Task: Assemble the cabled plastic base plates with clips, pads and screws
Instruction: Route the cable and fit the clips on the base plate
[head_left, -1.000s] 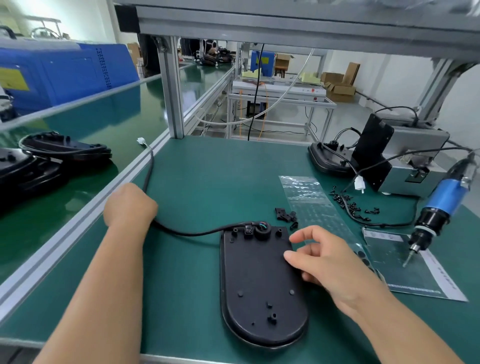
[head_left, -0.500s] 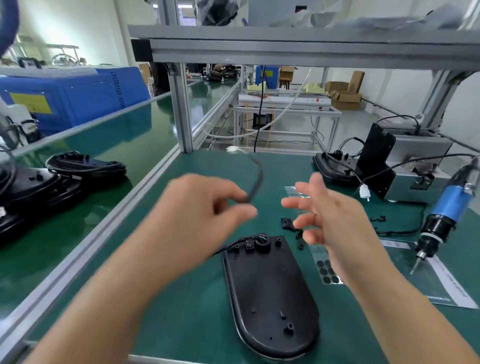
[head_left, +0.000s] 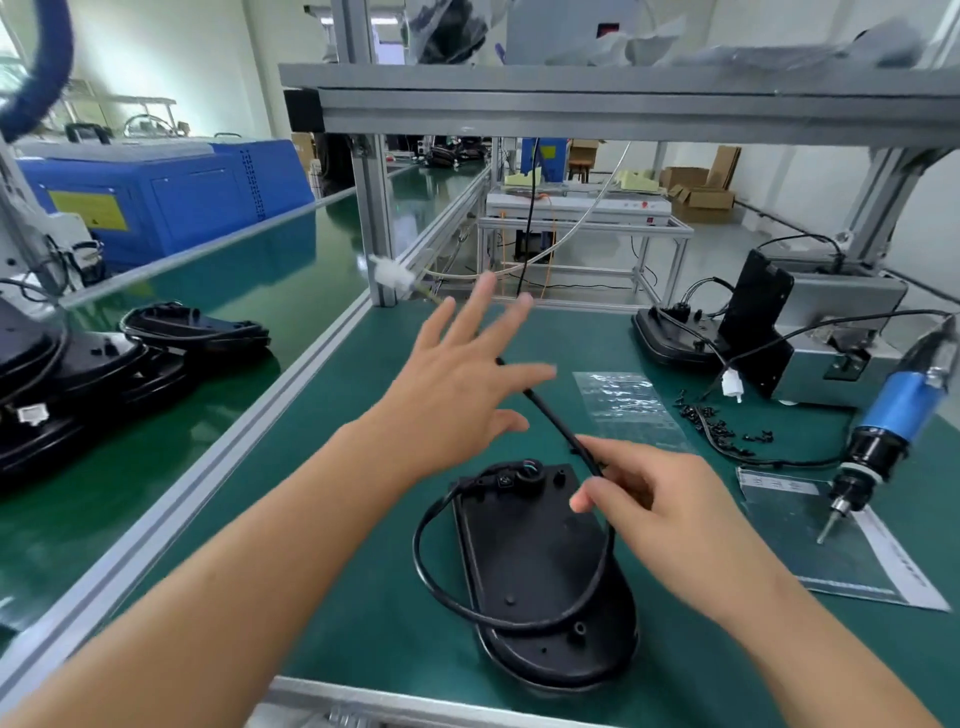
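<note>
**Bench lot: cabled base plate, cable being routed**

Table (head_left: 337, 467): green mat surface under an aluminium frame; carried every item below.

Stack of finished plates (head_left: 93, 374): black, on the conveyor to the left, well apart from the work.

Base plate (head_left: 540, 571): black plastic oval, lay flat near the front edge of the table, between the two forearms. Judged light and rigid; best steadied by its rim, since its upper face carried small bosses and screw holes.

Electric screwdriver (head_left: 893, 415): blue-bodied, hung tip-down over a printed sheet at far right, untouched.

Left hand (head_left: 457, 395): raised above the table, fingers spread and straight, holding nothing.

Right hand (head_left: 665, 499): thumb and fingers pinched the cable just above the plate's top end.

Cable (head_left: 431, 561): black, looped from the plate's grommet round its left side and back up through the right hand, then on toward the left palm. Judged flexible but springy; likely to uncoil if let go, so best held close to the grommet.

Pad strip (head_left: 628, 410): clear backing film, behind the plate.

Screws and clips (head_left: 722, 428): small black pieces, scattered right of the strip.
</note>
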